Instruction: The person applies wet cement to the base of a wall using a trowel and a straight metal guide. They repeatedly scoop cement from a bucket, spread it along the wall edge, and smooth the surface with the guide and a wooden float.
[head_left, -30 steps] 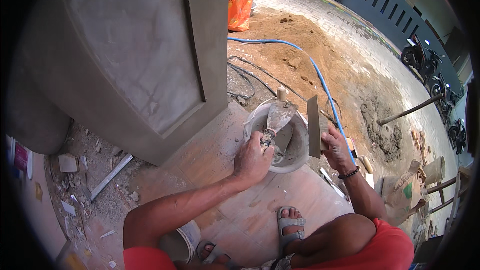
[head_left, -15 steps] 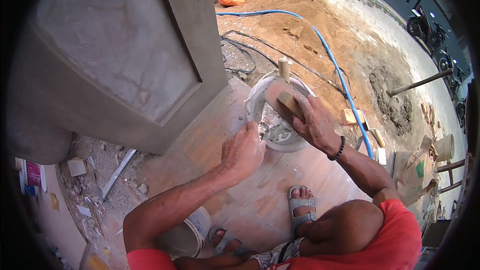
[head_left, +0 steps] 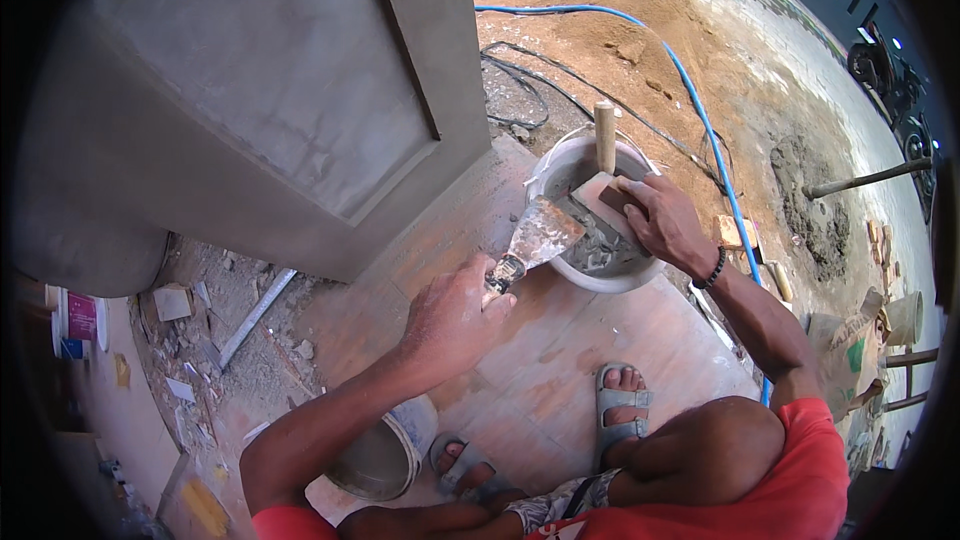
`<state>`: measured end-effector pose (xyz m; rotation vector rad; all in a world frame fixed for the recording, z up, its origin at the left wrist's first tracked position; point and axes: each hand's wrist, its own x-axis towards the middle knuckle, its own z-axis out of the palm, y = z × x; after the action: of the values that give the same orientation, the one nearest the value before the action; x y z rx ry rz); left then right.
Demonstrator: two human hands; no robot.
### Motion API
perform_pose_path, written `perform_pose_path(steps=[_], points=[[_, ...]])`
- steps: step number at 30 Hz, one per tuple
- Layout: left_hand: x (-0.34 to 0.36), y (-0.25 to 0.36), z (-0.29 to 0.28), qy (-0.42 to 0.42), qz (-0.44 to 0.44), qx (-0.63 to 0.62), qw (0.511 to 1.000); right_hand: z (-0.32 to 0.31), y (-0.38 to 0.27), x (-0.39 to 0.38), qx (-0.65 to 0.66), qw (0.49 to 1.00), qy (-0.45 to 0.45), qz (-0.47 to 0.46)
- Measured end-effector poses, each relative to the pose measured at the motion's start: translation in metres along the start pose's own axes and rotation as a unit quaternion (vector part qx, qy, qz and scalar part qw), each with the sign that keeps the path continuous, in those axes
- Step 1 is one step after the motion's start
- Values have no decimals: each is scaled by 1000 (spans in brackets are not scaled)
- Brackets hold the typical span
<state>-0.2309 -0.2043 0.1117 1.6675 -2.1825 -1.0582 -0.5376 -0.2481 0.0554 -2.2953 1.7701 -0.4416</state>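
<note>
My left hand [head_left: 450, 315] is closed round the handle of a putty knife [head_left: 546, 231], whose wide, stained blade reaches over the near left rim of a white bucket [head_left: 608, 284]. Inside the bucket lies wet grey mortar [head_left: 598, 248]. My right hand [head_left: 672, 225] grips the dark handle of a small flat float [head_left: 597, 192], its plate tilted in the bucket just above the mortar; whether it touches the mortar I cannot tell. A wooden handle [head_left: 605, 135] stands up at the bucket's far side; its lower end is hidden.
A grey plastered pillar [head_left: 300, 110] rises at the left. Beyond the bucket are a sand heap [head_left: 640, 30], a blue hose [head_left: 700, 105] and dark cables [head_left: 540, 75]. A second bucket [head_left: 410, 450] stands by my left foot. Rubble [head_left: 230, 340] lies at the left.
The putty knife has come out of the bucket toward me, its blade now in plain sight. The float has turned and sits lower in the bucket. The whole view has shifted slightly.
</note>
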Motion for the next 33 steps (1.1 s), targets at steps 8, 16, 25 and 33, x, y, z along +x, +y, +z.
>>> perform_pose_path(steps=[8,16,25,33], points=[[-75,-25,-61,33,-41,-113,992,8,-6,8,93,994,2,-54],[-199,-99,-95,207,-215,-186,936,9,0,5,100,990,-99,5],[-231,-200,-56,322,-292,-315,844,5,11,0,325,921,-142,159],[-236,-248,-32,397,-249,-330,820,23,13,-11,372,924,-33,82]])
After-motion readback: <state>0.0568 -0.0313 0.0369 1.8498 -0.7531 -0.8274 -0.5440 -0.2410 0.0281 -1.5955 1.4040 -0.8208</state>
